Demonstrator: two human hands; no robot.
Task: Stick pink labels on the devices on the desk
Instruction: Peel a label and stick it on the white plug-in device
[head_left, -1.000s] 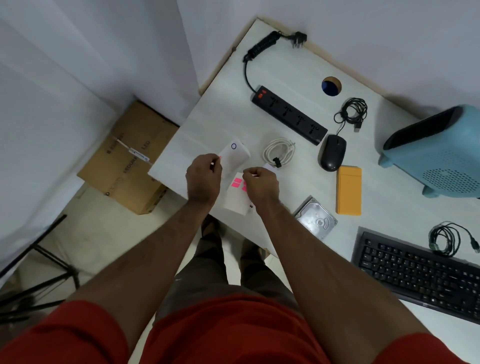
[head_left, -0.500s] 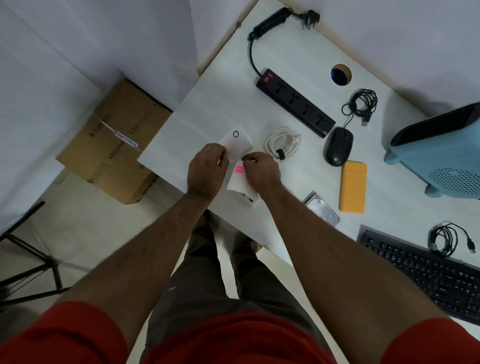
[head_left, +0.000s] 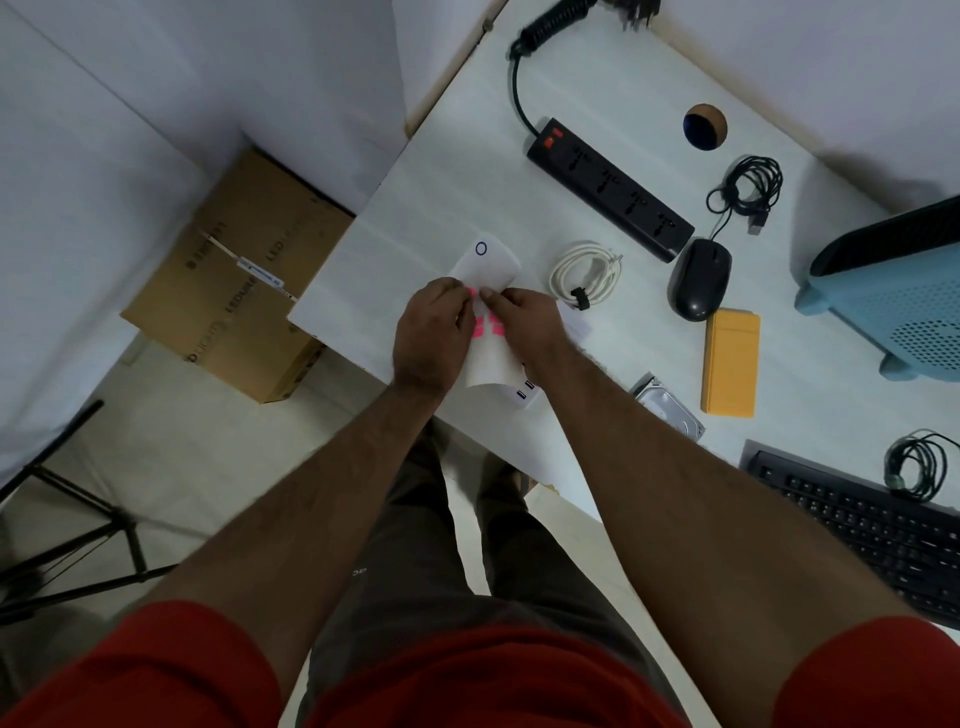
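Note:
Both my hands meet over the near left part of the white desk (head_left: 457, 171). My left hand (head_left: 431, 332) and my right hand (head_left: 524, 322) pinch a white backing sheet (head_left: 485, 364) that carries pink labels (head_left: 485, 328). Their fingertips touch at a pink label at the sheet's top edge. Under the sheet lies a white power bank (head_left: 488, 260) with a blue ring; its USB end (head_left: 524, 395) shows below my right wrist. Other devices lie to the right: black power strip (head_left: 613, 187), black mouse (head_left: 698, 278), orange box (head_left: 730, 364), hard drive (head_left: 667, 405), black keyboard (head_left: 862, 525).
A coiled white cable (head_left: 587, 273) lies right of the power bank. Coiled black cables (head_left: 750, 189) sit near a round desk hole (head_left: 705, 126) and above the keyboard (head_left: 919, 462). A blue heater (head_left: 904, 291) stands far right. A cardboard box (head_left: 239, 280) sits on the floor left.
My hands have come together over the sheet; the fingertips now meet at a pink label near its top edge. The camera has tilted, so the desk sits higher in view.

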